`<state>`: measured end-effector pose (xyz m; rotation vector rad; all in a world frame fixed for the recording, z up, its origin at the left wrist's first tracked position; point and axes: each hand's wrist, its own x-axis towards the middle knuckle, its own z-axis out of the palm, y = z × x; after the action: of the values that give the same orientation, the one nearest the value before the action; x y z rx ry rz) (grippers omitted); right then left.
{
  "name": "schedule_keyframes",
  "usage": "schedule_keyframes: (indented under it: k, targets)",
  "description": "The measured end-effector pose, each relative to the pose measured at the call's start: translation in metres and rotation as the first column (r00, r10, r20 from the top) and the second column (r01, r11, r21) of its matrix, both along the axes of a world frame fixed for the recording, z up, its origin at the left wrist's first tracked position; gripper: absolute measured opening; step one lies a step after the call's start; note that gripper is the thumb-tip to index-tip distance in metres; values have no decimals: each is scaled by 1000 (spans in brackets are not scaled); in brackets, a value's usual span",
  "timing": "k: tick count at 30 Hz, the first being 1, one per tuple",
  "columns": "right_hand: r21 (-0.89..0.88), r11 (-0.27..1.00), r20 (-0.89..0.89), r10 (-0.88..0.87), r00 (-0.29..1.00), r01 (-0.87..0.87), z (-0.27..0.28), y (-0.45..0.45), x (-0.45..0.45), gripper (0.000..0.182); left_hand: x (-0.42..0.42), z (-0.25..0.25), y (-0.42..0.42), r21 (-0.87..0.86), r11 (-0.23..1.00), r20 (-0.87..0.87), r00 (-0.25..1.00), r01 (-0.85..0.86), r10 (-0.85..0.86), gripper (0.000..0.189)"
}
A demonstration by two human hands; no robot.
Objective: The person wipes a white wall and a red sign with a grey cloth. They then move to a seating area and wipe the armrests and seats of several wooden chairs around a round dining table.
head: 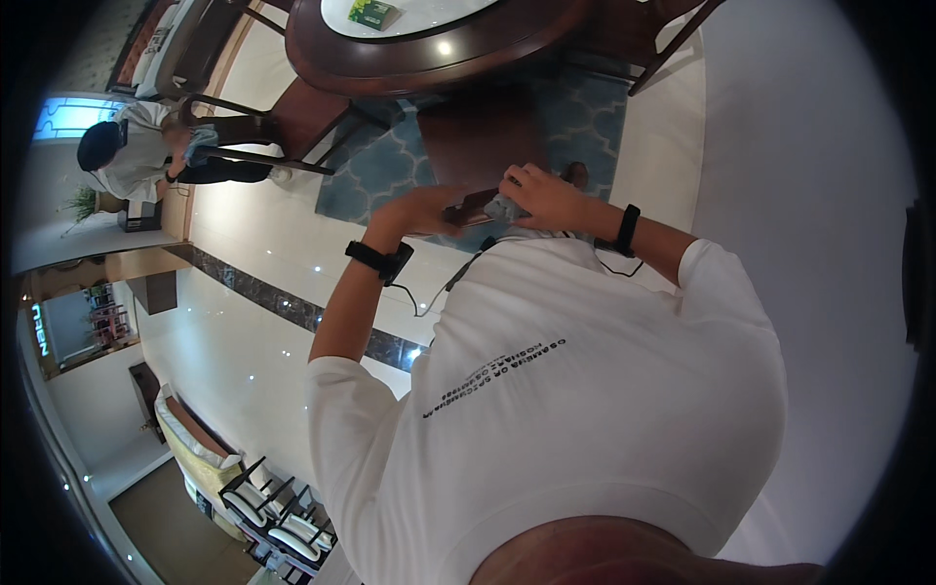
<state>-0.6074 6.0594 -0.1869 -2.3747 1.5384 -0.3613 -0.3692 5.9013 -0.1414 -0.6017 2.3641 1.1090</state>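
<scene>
A dark wooden chair stands in front of me, its seat [479,139] over the patterned rug and the top rail of its back [472,209] near my waist. At the left end of that rail, my left hand [424,208] holds the wood, its fingertips partly hidden. My right hand [545,196] presses a crumpled grey cloth [504,210] against the rail's right part. Both wrists wear black bands, with thin cables running from them.
Beyond the chair is a round dark wooden table [439,69] bearing a green box [371,13]. Another wooden chair [303,121] stands at the left, where a person [139,153] holds a bluish cloth. A blue patterned rug [365,175] lies under the furniture. A white wall rises at the right.
</scene>
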Motion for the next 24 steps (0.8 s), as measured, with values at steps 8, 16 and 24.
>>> schedule_keyframes:
  k: [8,16,24]
  targets:
    - [289,938,159,152,976,-193,-20,-43,4,78,49,-64,10,-319,947,-111,994,-38,3,72]
    - [336,933,-29,144,989,-126,0,-17,-47,87,44,-63,18,-294,955,-137,991,-34,-7,61]
    - [332,919,-71,250,966,-213,1,-14,-66,90,39,-48,6,-232,972,-122,991,28,-58,62]
